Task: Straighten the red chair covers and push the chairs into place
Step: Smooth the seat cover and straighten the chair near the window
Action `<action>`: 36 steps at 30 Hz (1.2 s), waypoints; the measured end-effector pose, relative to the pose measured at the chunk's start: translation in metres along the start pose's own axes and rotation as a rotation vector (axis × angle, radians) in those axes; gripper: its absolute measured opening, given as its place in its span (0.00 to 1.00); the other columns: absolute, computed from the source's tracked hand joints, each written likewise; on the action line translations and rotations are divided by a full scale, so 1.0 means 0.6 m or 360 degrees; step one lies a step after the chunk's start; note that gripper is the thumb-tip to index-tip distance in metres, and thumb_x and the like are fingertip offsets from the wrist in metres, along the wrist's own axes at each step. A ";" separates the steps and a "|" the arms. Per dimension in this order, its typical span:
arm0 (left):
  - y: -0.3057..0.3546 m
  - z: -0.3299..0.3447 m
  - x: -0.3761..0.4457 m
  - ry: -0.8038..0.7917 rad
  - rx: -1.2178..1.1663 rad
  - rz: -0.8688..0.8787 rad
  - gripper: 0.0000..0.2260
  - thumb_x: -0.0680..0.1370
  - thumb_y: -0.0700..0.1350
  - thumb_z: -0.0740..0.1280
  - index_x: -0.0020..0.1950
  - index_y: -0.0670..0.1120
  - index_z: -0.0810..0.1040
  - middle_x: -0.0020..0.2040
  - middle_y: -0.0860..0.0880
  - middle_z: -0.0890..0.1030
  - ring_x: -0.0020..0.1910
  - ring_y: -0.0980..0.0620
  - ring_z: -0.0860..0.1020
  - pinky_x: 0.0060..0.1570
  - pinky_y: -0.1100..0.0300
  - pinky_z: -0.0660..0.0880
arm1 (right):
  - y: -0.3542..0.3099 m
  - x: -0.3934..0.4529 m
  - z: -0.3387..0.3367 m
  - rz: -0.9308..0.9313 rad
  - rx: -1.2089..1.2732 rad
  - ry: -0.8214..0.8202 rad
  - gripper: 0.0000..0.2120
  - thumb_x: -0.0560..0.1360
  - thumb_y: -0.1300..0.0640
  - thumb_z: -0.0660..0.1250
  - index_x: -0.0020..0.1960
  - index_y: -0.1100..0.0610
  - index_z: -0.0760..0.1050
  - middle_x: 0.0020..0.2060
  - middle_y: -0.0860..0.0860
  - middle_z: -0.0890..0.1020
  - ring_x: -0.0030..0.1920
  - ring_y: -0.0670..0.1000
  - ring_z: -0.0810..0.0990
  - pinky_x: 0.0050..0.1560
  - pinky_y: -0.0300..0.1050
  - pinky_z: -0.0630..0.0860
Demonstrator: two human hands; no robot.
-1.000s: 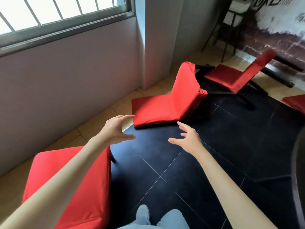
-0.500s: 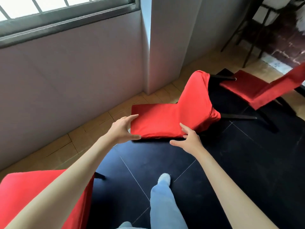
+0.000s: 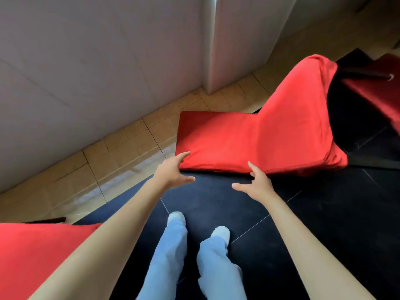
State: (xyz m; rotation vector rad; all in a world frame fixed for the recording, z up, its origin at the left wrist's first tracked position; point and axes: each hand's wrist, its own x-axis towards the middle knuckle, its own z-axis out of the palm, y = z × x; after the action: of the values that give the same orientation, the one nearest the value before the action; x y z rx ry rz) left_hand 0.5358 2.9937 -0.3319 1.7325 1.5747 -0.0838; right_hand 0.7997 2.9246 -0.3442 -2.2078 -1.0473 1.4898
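Facing you on the dark floor tiles [image 3: 324,213] near the wall, the red-covered chair [image 3: 249,139] shows a smooth seat and a bulging, loosely draped back. Your left hand [image 3: 171,172] has spread fingers touching the seat's near left corner; your right hand [image 3: 257,185], also spread and holding nothing, touches the front edge.

Both bare arms reach straight forward. The left hand [image 3: 171,173] spreads its fingers, thumb pointing inward toward the other hand. The right hand [image 3: 257,184] mirrors it, fingers extended, thumb pointing inward. Neither grips anything.
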 end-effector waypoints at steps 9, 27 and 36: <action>-0.184 0.275 0.246 -0.0004 -0.0230 -0.0336 0.37 0.74 0.55 0.71 0.77 0.57 0.56 0.67 0.44 0.73 0.67 0.46 0.70 0.63 0.52 0.69 | 0.190 0.302 0.174 0.0304 0.0171 0.0100 0.43 0.69 0.48 0.76 0.77 0.45 0.56 0.73 0.53 0.66 0.74 0.52 0.62 0.70 0.50 0.63; -0.273 0.642 0.552 0.0495 -0.1361 -0.0783 0.33 0.80 0.57 0.60 0.78 0.58 0.42 0.73 0.41 0.67 0.71 0.39 0.66 0.68 0.53 0.60 | 0.367 0.691 0.327 0.0516 0.0572 0.0677 0.44 0.75 0.39 0.64 0.77 0.40 0.35 0.67 0.62 0.71 0.67 0.61 0.69 0.64 0.55 0.67; -0.263 0.667 0.609 0.0760 -0.1650 -0.0794 0.40 0.75 0.57 0.69 0.78 0.61 0.45 0.74 0.47 0.67 0.71 0.43 0.66 0.65 0.59 0.60 | 0.377 0.727 0.335 0.0477 0.0971 0.0866 0.50 0.68 0.44 0.76 0.74 0.30 0.42 0.65 0.63 0.71 0.61 0.59 0.75 0.62 0.56 0.74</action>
State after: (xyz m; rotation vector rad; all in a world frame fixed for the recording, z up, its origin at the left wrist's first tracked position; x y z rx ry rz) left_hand 0.6575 3.0534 -0.8799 0.5493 1.8501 0.8107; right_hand 0.8037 3.0385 -0.8623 -2.1522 -0.0731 1.0078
